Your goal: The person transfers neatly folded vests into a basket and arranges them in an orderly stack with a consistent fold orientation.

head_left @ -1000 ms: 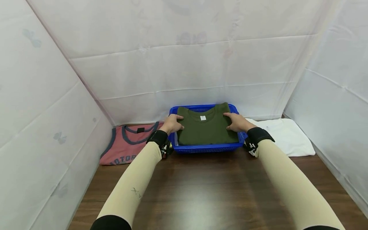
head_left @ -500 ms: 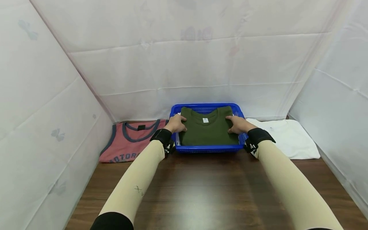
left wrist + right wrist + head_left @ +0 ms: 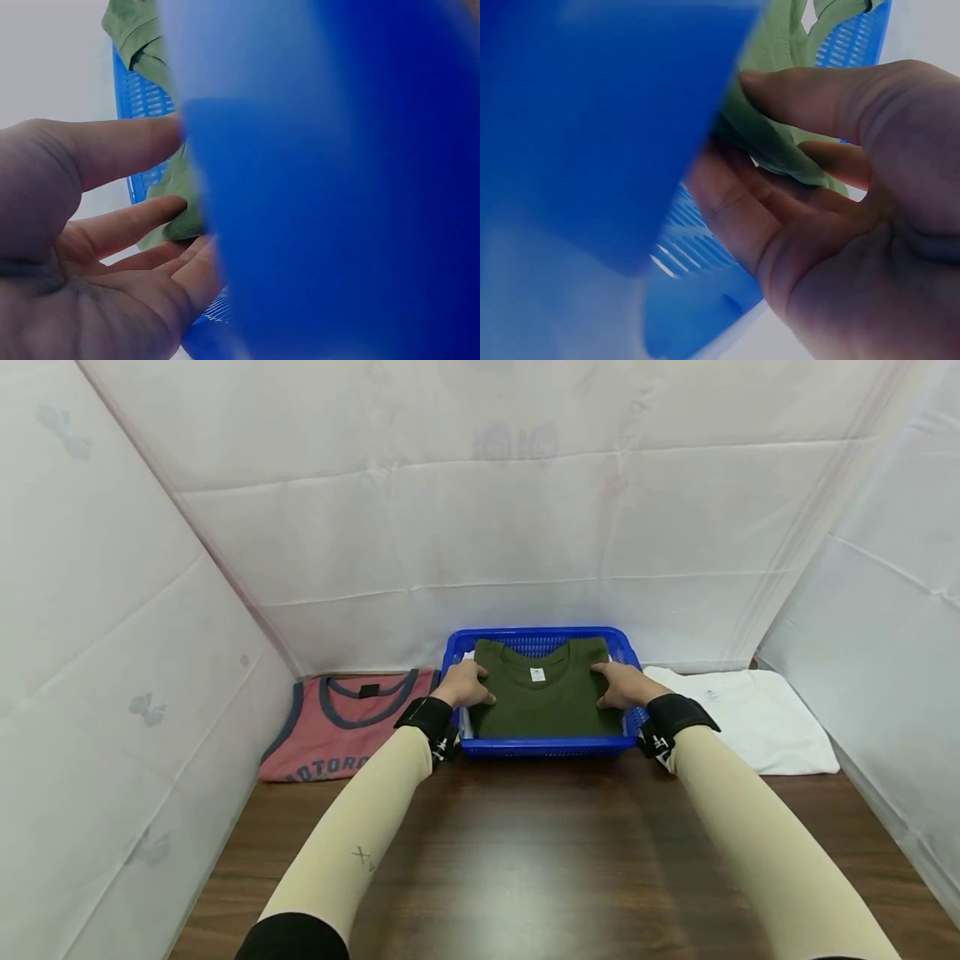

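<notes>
The folded olive-green T-shirt [image 3: 545,697] lay inside the blue plastic basket [image 3: 543,746] at the tabletop's far edge. The left hand [image 3: 467,683] and right hand [image 3: 619,684] pinched its side edges, thumbs on top and fingers beneath, apparently keeping the fold square.

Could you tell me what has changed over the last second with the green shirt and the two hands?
The folded green shirt has sunk from resting above the rim into the blue basket, carried down by the left hand and right hand, which still grip its side edges. The pink tank top and the white shirt beside the basket lie as before.
</notes>
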Demonstrator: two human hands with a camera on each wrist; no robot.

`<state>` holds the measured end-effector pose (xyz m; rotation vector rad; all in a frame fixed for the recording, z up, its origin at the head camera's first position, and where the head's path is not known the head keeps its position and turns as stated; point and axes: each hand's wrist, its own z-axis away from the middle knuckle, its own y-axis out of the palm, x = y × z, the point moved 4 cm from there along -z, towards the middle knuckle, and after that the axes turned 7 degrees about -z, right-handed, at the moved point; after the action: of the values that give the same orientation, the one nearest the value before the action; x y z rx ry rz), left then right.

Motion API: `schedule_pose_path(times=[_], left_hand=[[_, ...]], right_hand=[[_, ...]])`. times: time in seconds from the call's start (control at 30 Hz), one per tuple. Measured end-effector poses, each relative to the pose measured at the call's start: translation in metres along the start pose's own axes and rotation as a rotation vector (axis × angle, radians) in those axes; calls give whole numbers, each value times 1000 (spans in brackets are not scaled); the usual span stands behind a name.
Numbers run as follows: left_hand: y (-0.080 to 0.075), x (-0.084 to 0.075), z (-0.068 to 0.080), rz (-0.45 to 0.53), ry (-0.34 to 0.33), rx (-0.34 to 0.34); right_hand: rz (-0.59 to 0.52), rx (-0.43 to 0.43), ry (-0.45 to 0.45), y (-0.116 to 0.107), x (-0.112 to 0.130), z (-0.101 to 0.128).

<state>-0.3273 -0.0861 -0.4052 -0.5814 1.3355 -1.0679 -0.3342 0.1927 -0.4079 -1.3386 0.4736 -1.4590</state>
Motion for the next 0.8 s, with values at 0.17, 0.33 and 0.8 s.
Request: schedule_pose_path(times=[0.17, 0.33, 0.8], left_hand=[[0, 4, 2, 15, 12, 6], [-6, 5, 7, 33, 26, -9], [-26, 16, 47, 244, 192, -181]], right_hand=[[10, -7, -21, 1, -2, 1], [0, -40, -73, -8, 2, 11], [-142, -612, -242, -41, -63, 41]])
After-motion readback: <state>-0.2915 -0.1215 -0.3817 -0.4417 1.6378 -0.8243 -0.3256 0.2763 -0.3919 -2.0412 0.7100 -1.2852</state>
